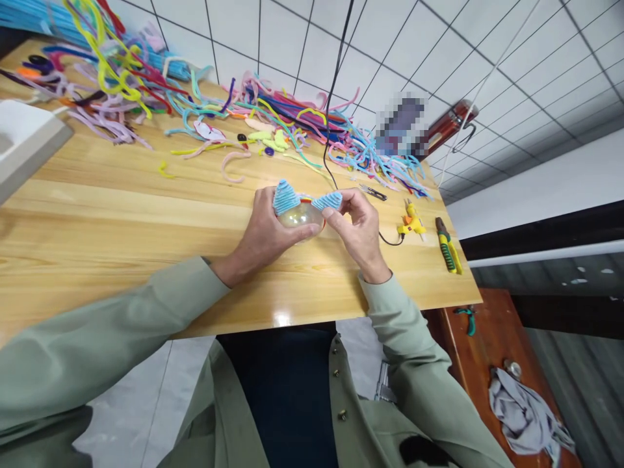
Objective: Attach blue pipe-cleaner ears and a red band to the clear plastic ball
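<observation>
Holding one clear ball [295, 217], left fingers [265, 197] curl; right fingers [337, 221] pinch one blue triangle [327, 201] (of two).

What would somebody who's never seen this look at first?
Probably the two striped blue triangles by a shiny clear rounded thing, between the left hand and right hand. Next, the colourful fuzzy stems heaped along the tiled wall, then the yellow glue gun right of the hands.
</observation>
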{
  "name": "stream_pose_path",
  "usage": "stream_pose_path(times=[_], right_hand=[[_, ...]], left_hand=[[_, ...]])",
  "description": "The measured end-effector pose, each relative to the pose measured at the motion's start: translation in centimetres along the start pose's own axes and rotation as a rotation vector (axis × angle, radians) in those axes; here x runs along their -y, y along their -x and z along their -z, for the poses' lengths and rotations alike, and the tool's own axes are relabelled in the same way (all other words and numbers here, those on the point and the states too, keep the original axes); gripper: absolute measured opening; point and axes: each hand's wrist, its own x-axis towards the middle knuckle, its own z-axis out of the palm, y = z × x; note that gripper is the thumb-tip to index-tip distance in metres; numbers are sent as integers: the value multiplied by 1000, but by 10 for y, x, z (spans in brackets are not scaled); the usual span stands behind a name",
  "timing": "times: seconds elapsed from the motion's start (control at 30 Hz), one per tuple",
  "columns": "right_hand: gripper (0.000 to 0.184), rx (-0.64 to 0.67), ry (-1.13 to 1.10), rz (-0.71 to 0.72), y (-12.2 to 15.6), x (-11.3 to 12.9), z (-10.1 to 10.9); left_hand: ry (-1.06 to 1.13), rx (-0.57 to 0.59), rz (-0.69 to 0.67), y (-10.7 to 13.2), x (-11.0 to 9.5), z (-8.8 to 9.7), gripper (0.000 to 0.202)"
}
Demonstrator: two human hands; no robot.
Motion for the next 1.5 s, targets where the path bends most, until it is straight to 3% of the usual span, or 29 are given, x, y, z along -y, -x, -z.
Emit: stream_pose_path(times=[0.53,0.83,1.0,1.23,1.5], right_hand=[[24,-23,-4,-35,-2,-1,-10],[24,29,-108,61,-4,-7,-5],[20,28,-128,78,-3,-6,-5],[29,11,-126,31,-3,-10,-8],[23,29,-142,69,-3,-10,-5]], left_hand=[[-61,31,9,0,-7,1,82],[-135,84,22,-2,-16,4,78],[4,114,57,3,-14,5,84],[237,163,98,3,-16,14,48],[229,204,140,0,-17,14,46]])
